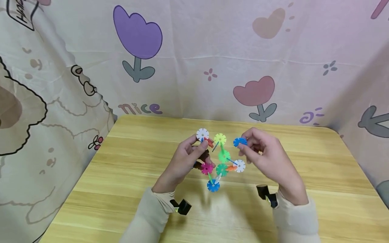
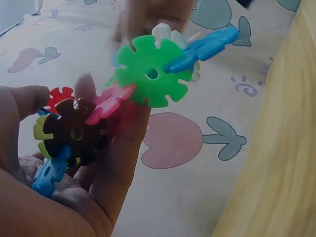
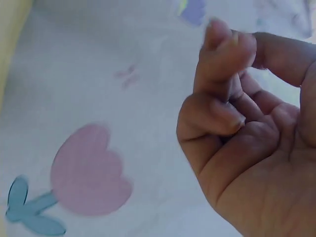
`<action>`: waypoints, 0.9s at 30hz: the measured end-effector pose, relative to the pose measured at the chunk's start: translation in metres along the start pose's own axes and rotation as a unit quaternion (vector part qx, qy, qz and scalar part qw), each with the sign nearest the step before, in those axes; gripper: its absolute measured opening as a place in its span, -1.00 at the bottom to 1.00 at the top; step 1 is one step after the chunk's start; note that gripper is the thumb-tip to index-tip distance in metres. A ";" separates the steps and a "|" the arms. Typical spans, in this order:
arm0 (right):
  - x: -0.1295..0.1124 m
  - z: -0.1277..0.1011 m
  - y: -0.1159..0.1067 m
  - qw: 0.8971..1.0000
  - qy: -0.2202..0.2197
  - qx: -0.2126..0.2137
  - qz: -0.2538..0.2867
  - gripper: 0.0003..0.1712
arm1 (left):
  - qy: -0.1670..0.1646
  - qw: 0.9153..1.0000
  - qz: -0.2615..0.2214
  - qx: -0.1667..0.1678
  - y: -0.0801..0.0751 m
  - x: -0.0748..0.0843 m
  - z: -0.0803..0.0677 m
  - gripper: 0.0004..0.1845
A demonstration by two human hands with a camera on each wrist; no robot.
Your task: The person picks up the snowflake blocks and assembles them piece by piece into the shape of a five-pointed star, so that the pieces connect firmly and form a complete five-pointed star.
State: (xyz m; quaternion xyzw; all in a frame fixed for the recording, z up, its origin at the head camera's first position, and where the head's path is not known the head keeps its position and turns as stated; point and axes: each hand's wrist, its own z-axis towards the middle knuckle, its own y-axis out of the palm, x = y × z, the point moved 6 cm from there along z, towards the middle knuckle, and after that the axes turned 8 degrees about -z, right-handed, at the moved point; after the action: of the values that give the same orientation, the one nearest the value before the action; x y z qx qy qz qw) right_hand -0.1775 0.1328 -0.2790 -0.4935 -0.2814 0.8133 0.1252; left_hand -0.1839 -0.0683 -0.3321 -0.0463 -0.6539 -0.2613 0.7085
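Observation:
Above the wooden table [image 1: 127, 189] my left hand [image 1: 194, 148] grips a cluster of plastic snowflake discs [image 1: 222, 162] by its left side. The cluster has a white disc [image 1: 202, 134] and a yellow-green disc [image 1: 220, 138] on top, green ones in the middle and a blue disc [image 1: 213, 185] at the bottom. My right hand [image 1: 247, 143] pinches a single blue disc [image 1: 239, 141] just right of the yellow-green one, with a small gap between them. The left wrist view shows a green disc [image 2: 150, 74] and a brown disc [image 2: 74, 133] against my fingers [image 2: 123, 148]. In the right wrist view my right hand [image 3: 232, 54] is curled and its disc is hidden.
A pale cloth with tulip and heart prints [image 1: 212, 60] hangs behind and to both sides of the table. Black wrist-camera mounts [image 1: 182, 206] sit on both sleeves. The table's rounded far edge [image 1: 212, 119] meets the cloth.

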 end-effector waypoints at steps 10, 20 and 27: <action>-0.027 -0.006 0.029 0.997 0.023 -0.024 0.068 -0.91 | 0.005 1.000 0.015 -0.005 0.004 -0.001 -0.002 -0.67; -0.027 -0.005 0.031 0.998 0.039 0.010 0.056 -0.85 | 0.020 1.000 0.020 -0.013 0.009 0.002 -0.002 -0.70; -0.030 -0.007 0.032 0.992 0.042 -0.011 0.116 -0.90 | 0.025 0.999 -0.001 -0.028 0.013 0.001 -0.003 -0.72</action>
State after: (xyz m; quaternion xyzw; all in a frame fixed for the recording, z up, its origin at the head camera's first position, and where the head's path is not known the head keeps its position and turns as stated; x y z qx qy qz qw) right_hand -0.1546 0.0948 -0.2773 -0.5581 -0.2253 0.7978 0.0362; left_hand -0.1759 -0.0585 -0.3281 -0.0586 -0.6288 -0.2813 0.7225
